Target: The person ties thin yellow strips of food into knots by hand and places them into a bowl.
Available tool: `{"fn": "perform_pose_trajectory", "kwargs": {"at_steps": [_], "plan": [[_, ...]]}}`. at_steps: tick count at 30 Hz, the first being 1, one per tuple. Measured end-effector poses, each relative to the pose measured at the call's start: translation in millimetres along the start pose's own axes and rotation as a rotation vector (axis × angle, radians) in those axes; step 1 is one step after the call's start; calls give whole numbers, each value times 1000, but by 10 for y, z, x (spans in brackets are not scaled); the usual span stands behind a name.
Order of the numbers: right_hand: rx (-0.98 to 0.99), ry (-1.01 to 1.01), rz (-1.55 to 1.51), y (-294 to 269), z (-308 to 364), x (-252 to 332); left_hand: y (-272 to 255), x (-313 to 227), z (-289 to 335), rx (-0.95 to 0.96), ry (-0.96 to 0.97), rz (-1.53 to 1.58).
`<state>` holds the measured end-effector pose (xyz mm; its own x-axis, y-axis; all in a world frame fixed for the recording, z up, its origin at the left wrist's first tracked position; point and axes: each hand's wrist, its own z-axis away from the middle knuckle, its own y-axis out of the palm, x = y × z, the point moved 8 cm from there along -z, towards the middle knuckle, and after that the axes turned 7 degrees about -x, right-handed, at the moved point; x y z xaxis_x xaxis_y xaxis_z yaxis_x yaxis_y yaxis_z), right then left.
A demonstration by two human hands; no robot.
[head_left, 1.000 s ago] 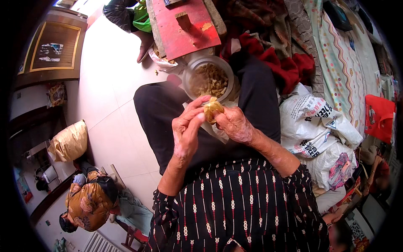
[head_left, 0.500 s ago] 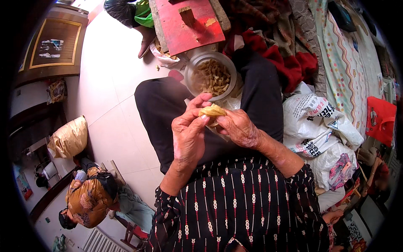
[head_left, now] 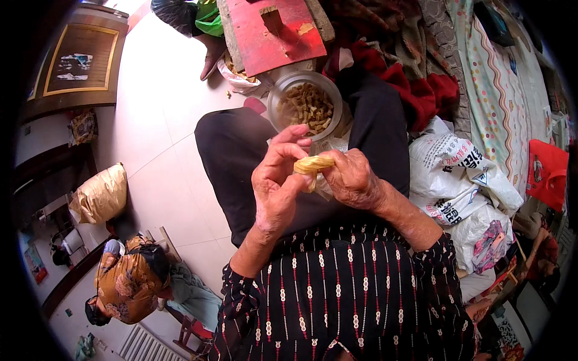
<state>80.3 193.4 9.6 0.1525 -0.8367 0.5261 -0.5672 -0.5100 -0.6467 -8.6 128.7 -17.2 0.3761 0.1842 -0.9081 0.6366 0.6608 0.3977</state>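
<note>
Between my two hands, above my lap, is a yellowish, ribbed, twisted strip [head_left: 314,163], bent over on itself; its exact kind I cannot make out. My left hand [head_left: 274,177] pinches its left end between thumb and forefinger, the other fingers raised. The right end is gripped by my right hand [head_left: 356,183], thumb on top and fingers curled. A paler part of the strip hangs below, partly hidden by the hands. Just beyond them, between my knees, stands a round pale tub [head_left: 273,103] holding many short brown pieces [head_left: 313,107].
A red board [head_left: 265,39] with an upright wooden block [head_left: 271,20] lies beyond the tub. White plastic sacks [head_left: 442,174] stand to my right, beside a bed with a patterned sheet [head_left: 490,102]. At the lower left, another person [head_left: 132,280] wears a floral top.
My right hand has turned, its thumb now on top of the strip. The strip shows more of its ribbed length, lying more level. My left fingers have lifted slightly.
</note>
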Motion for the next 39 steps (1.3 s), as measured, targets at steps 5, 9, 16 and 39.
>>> {"fn": "perform_pose_trajectory", "kwargs": {"at_steps": [5, 9, 16, 39], "plan": [[-20, 10, 17, -6, -27, -92, -39, 64, 89, 29, -47, -378], [-26, -68, 72, -32, -78, -80, -7, 194, 193, 15, -224, -111], [109, -9, -199, -113, -105, -136, -44, 48, 213, 103, -193, -148], [313, 165, -637, -213, -150, -136, -209, -301, 379, 177, -269, 198]]}}
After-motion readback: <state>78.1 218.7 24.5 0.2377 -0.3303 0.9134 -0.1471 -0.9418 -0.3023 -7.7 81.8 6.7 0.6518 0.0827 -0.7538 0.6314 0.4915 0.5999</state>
